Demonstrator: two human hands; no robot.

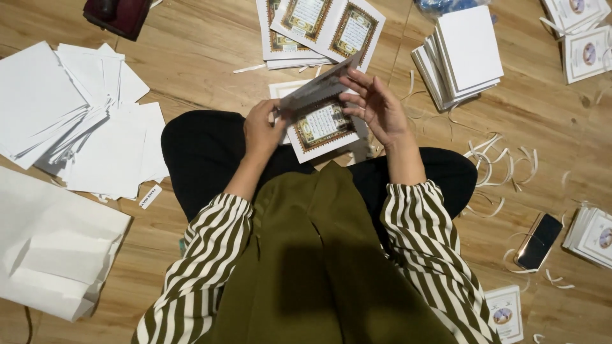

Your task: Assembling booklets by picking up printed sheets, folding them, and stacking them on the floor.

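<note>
Head view looks down on a wooden plank floor (210, 57) where a person sits cross-legged, the left hand (262, 130) pinching the edge of a thin booklet (317, 89) held above the lap, the right hand (376, 105) open with fingers spread against its far edge. White sheets (76, 121) fan out on the left, a stack of white booklets (462, 54) lies on the right, and paper strips (503, 159) and a phone (539, 241) lie near the right knee.
</note>
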